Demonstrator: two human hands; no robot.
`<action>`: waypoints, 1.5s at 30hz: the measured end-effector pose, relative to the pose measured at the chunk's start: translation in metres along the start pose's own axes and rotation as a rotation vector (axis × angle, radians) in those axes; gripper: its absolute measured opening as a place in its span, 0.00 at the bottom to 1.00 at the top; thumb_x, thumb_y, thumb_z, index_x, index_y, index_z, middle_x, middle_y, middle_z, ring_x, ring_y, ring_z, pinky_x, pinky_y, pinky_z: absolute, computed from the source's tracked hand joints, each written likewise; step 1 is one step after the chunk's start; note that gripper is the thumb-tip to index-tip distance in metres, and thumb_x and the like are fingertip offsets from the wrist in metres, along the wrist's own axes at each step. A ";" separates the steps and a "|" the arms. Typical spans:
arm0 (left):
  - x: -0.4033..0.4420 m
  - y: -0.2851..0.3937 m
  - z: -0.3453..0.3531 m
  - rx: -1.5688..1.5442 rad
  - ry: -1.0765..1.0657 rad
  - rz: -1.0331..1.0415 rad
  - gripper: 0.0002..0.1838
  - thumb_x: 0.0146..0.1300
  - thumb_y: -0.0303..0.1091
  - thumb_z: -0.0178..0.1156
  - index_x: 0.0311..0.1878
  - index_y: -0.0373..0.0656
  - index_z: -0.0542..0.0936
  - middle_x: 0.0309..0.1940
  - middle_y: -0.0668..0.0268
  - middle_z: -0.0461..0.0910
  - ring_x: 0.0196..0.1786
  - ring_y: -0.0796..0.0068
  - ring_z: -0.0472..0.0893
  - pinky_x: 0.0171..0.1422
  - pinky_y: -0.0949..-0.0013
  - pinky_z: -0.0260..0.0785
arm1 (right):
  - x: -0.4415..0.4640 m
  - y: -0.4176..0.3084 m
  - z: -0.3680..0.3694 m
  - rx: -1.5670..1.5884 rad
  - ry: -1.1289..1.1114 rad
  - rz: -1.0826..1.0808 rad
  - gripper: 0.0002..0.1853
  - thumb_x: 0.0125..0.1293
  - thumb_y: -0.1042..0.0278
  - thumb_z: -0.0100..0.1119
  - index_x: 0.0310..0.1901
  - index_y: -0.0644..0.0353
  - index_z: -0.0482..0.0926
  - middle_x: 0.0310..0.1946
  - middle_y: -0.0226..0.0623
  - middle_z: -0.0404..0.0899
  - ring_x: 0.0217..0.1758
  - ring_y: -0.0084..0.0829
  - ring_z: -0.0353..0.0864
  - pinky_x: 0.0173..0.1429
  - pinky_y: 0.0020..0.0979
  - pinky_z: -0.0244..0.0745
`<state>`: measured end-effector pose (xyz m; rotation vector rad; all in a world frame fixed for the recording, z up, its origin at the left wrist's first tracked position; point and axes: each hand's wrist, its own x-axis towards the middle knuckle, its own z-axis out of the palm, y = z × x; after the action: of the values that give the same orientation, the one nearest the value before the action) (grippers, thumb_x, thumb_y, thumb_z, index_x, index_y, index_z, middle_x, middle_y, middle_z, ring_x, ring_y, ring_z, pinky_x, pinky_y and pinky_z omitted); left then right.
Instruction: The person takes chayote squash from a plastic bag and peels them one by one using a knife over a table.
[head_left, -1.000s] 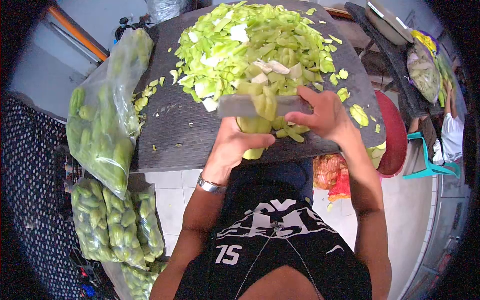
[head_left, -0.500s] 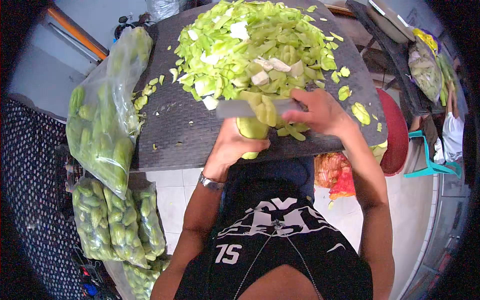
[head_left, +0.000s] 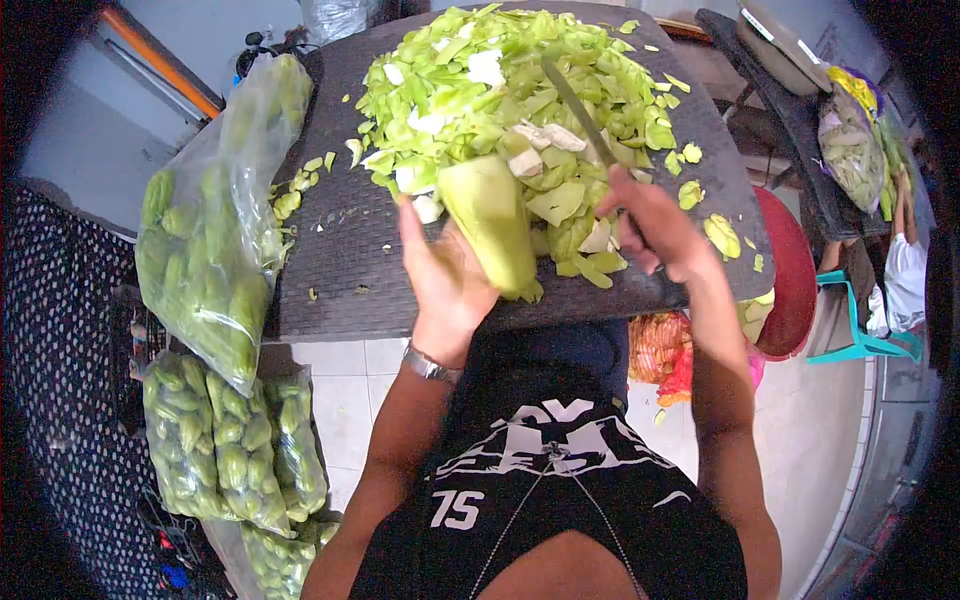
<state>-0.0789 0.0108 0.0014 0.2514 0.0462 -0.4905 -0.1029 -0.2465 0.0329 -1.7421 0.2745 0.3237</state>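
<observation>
A pale, mostly peeled chayote [head_left: 488,222] rests slanted against the palm of my left hand [head_left: 448,272]. The thumb stands apart on the left side, and the other fingers are hidden behind the chayote. My right hand [head_left: 660,225] is wrapped around the handle of a knife [head_left: 577,108], whose blade points up and away over the heap, slightly blurred and apart from the chayote. Beyond both hands lies a big heap of green chayote peelings [head_left: 570,60], with several whitish pieces [head_left: 524,163] on top.
The dark woven-look table [head_left: 345,290] carries scattered peel bits. A clear bag of chayotes [head_left: 205,240] leans on its left side, with more bags [head_left: 240,440] below. Right are a red chair [head_left: 785,270], a teal stool [head_left: 850,320] and a person's white-clad body [head_left: 905,285].
The knife has come off the chayote, swinging from sideways to pointing up and away. A strip of peel has left the blade. The chayote is raised and turned in my loosened left hand.
</observation>
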 end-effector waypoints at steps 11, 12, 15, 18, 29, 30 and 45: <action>-0.012 -0.018 -0.006 0.216 -0.008 -0.095 0.27 0.76 0.52 0.51 0.63 0.38 0.74 0.62 0.52 0.79 0.63 0.60 0.80 0.70 0.58 0.71 | -0.018 -0.002 0.063 0.178 -0.028 -0.142 0.28 0.67 0.43 0.69 0.53 0.63 0.81 0.19 0.28 0.77 0.13 0.15 0.68 0.15 0.20 0.60; -0.013 -0.017 -0.003 0.276 -0.003 -0.141 0.26 0.76 0.50 0.52 0.64 0.38 0.74 0.61 0.53 0.80 0.63 0.62 0.80 0.69 0.59 0.72 | -0.015 -0.004 0.059 0.172 0.000 -0.175 0.27 0.67 0.44 0.69 0.53 0.63 0.81 0.19 0.28 0.77 0.14 0.15 0.69 0.15 0.20 0.60; -0.022 -0.024 0.004 0.475 0.000 -0.225 0.28 0.77 0.47 0.51 0.69 0.34 0.70 0.59 0.56 0.81 0.59 0.63 0.82 0.67 0.62 0.73 | -0.014 -0.013 0.055 0.047 0.108 -0.252 0.27 0.66 0.44 0.70 0.51 0.63 0.82 0.21 0.29 0.79 0.18 0.20 0.74 0.21 0.27 0.67; -0.023 -0.030 0.002 0.281 0.072 -0.311 0.29 0.76 0.48 0.51 0.71 0.36 0.70 0.60 0.55 0.80 0.59 0.60 0.82 0.66 0.55 0.74 | -0.017 -0.023 0.052 -0.076 0.174 -0.388 0.27 0.67 0.42 0.68 0.49 0.61 0.80 0.20 0.30 0.77 0.18 0.24 0.75 0.24 0.27 0.67; -0.016 -0.035 -0.006 0.052 0.133 -0.187 0.35 0.72 0.60 0.52 0.71 0.43 0.72 0.64 0.54 0.78 0.64 0.52 0.78 0.69 0.50 0.72 | -0.053 0.003 0.059 -0.961 0.202 -0.595 0.35 0.60 0.28 0.65 0.42 0.59 0.76 0.20 0.49 0.78 0.29 0.57 0.83 0.31 0.50 0.76; -0.018 -0.039 -0.005 0.061 0.122 -0.178 0.35 0.72 0.59 0.53 0.71 0.43 0.71 0.63 0.54 0.78 0.64 0.52 0.78 0.69 0.50 0.72 | -0.052 0.003 0.058 -0.957 0.193 -0.609 0.35 0.59 0.28 0.65 0.42 0.59 0.76 0.19 0.50 0.78 0.29 0.57 0.83 0.31 0.50 0.76; -0.025 -0.023 -0.010 0.103 0.083 -0.143 0.35 0.74 0.63 0.44 0.65 0.40 0.74 0.50 0.53 0.82 0.38 0.54 0.83 0.37 0.60 0.79 | -0.006 -0.003 0.007 -0.955 0.229 -0.439 0.37 0.64 0.24 0.57 0.41 0.60 0.80 0.27 0.57 0.82 0.37 0.60 0.85 0.42 0.55 0.78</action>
<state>-0.1120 0.0055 -0.0107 0.3711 0.1204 -0.6255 -0.1083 -0.2390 0.0362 -2.7179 -0.1446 -0.1051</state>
